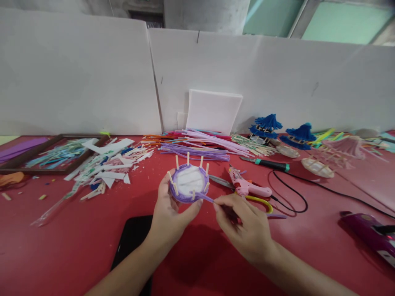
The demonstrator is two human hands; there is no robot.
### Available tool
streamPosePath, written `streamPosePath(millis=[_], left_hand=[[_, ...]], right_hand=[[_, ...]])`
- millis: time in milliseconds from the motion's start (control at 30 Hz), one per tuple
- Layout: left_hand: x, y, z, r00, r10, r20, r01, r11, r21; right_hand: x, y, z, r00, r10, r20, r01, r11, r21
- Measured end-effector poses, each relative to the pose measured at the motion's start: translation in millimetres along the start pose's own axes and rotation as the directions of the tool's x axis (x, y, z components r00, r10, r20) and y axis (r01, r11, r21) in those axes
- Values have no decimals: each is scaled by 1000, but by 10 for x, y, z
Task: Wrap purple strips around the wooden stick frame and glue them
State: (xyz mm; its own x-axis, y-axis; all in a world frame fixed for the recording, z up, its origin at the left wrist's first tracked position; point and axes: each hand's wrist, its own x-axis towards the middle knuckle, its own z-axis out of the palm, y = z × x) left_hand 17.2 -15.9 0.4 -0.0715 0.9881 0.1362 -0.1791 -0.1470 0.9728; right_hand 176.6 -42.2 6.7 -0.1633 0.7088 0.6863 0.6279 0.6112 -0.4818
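My left hand (173,209) is wrapped round the near left side of a small round base (190,181) with a white middle, a purple fuzzy rim and several short wooden pegs standing up from it. Its thumb presses near the front of the rim. Between the thumb and fingers of my right hand (243,226) is the end of a purple pipe cleaner (206,197), which runs to the rim beside the front peg. Just beyond my right hand lie a pink glue gun (248,187) and scissors with yellow handles (261,202).
Bundles of pipe cleaners (197,151) lie along the back. Scraps (114,162) and a brown frame (61,169) are at left. A black phone (132,236) lies by my left forearm. Blue-roofed models (299,135), a cutter (273,165) and a cord (333,192) are at right.
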Motion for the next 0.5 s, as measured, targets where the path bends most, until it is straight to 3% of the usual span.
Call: streamPosePath(millis=[167,333,500], left_hand=[[-10,-14,-16,997,49,61,-52,997,56],[-21,-48,-55,985,98,144,-114,988,104],[-13,-66,-89,971,158,179,-204,940,273]], right_hand=[[-23,6,63,998,-55,43,50,993,102],[-24,15,55,998,-64,20,63,996,67],[-36,8,50,998,-67,13,66,995,68]])
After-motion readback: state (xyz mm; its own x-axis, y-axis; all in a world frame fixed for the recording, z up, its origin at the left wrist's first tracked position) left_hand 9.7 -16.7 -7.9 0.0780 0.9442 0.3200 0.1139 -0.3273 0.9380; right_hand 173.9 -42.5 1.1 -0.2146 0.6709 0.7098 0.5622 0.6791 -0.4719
